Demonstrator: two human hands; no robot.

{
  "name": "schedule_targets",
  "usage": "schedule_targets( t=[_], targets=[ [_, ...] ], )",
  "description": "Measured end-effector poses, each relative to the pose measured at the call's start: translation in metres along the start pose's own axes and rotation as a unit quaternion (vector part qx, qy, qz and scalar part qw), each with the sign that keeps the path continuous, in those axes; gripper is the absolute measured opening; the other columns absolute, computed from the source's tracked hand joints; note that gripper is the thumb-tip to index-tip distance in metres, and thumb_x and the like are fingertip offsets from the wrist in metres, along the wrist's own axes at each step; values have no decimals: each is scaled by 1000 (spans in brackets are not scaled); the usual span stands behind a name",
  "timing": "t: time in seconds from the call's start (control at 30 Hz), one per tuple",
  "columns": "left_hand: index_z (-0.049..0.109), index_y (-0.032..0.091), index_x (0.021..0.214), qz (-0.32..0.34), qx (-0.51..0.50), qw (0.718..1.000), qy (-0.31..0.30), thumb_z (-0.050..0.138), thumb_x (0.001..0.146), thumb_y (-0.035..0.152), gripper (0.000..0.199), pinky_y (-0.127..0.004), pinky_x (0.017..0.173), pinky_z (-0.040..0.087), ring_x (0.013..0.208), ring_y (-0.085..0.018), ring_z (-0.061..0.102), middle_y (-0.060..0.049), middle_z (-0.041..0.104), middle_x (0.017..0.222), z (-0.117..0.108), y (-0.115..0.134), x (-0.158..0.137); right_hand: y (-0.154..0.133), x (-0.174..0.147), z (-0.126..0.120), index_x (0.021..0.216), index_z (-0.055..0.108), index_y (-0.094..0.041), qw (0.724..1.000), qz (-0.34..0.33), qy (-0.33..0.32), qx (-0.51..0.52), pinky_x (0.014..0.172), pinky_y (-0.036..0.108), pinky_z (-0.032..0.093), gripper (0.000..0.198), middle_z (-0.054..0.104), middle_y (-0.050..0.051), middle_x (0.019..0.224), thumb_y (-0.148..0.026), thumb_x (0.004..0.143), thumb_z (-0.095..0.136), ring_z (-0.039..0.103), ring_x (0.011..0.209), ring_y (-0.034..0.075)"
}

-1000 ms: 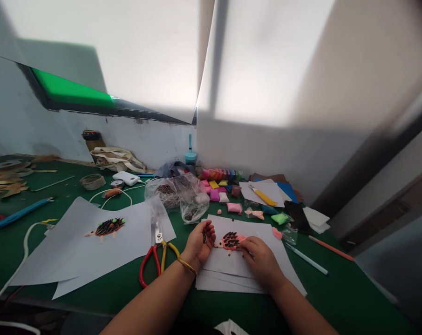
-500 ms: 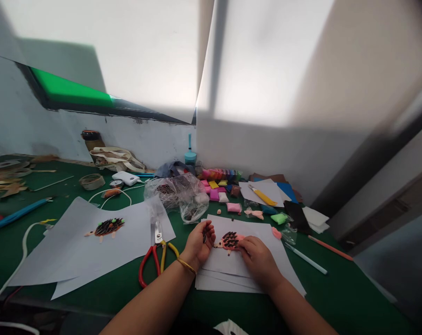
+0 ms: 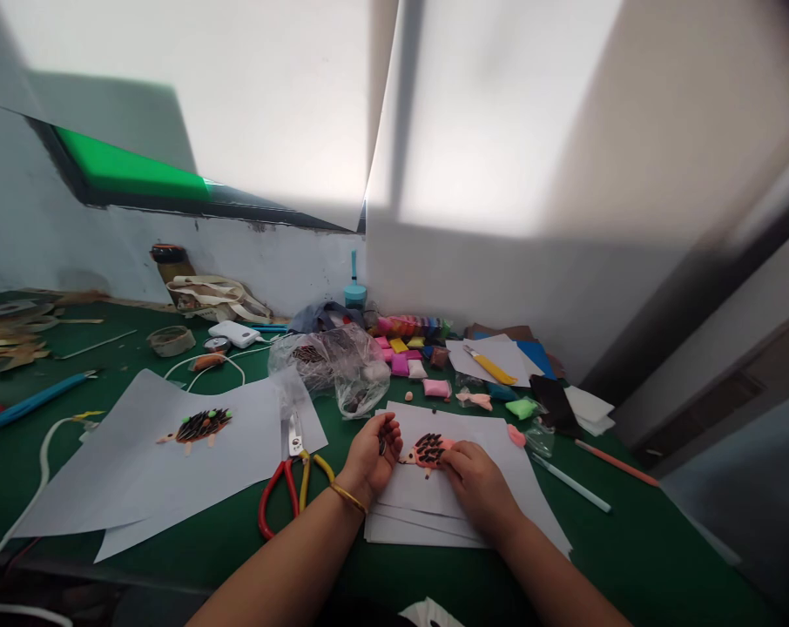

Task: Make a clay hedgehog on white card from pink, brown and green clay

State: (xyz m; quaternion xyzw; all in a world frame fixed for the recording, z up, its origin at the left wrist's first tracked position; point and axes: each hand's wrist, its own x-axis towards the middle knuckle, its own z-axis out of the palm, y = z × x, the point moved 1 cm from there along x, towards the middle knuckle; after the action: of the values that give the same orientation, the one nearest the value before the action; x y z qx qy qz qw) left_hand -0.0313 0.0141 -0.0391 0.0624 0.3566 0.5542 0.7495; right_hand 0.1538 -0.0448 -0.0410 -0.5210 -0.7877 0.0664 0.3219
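Note:
My left hand (image 3: 374, 453) rests on its side on the white paper (image 3: 421, 512), fingers curled into a cup. A few dark seed-like pieces (image 3: 382, 448) show in its palm. Just to its right lies a pink clay hedgehog (image 3: 409, 456), its back covered with rows of similar dark pieces (image 3: 429, 450). My right hand (image 3: 479, 483) is at the hedgehog's rear end, thumb and fingertips pinched together over the clay. Whatever is between those fingertips is hidden. A second hedgehog (image 3: 202, 427), brown with dark spines and green dots, lies on paper at the left.
Scissors with red and yellow handles (image 3: 282, 492) lie beside my left forearm. Behind the paper are a clear plastic bag (image 3: 333, 366), clay packets (image 3: 437, 388) and a yellow cutter (image 3: 492, 366). A white pen (image 3: 574, 483) is at the right, a white cable (image 3: 45, 453) at the left.
My right hand has shifted very slightly left along the hedgehog's rear, its fingers still pinched. My left hand stays cupped in place.

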Motion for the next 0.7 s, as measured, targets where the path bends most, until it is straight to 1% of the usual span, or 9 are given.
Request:
schedule_targets(
  t=[0.17,0.27,0.4,0.7],
  targets=[
    [61,12,85,0,1,1000,-1,62,76,15,10,-18,49,49,54,-7,56,-2,58,68,0,0,0,0,0,0,91,67,-21,1000,11,-11,1,79,34,47,20,62,6,91,-16,87,48,55,89,20],
    [61,12,85,0,0,1000,1,62,75,15,10,-18,48,49,53,-7,56,-2,59,68,0,0,-1,0,0,0,90,66,-21,1000,16,-3,11,80,35,47,18,62,6,90,-16,86,49,55,90,20],
    [61,12,85,0,0,1000,0,62,76,15,9,-18,48,49,53,-7,57,-2,59,68,1,1,-2,2,-1,-2,96,65,-22,999,28,9,34,82,35,47,18,63,6,94,-18,85,51,56,92,20],
    [61,13,85,-1,5,1000,5,61,78,15,8,-18,48,49,52,-7,57,-2,58,68,2,1,-2,3,-1,1,90,67,-22,999,19,7,32,78,35,48,18,63,6,90,-19,87,49,57,88,20]
  ],
)
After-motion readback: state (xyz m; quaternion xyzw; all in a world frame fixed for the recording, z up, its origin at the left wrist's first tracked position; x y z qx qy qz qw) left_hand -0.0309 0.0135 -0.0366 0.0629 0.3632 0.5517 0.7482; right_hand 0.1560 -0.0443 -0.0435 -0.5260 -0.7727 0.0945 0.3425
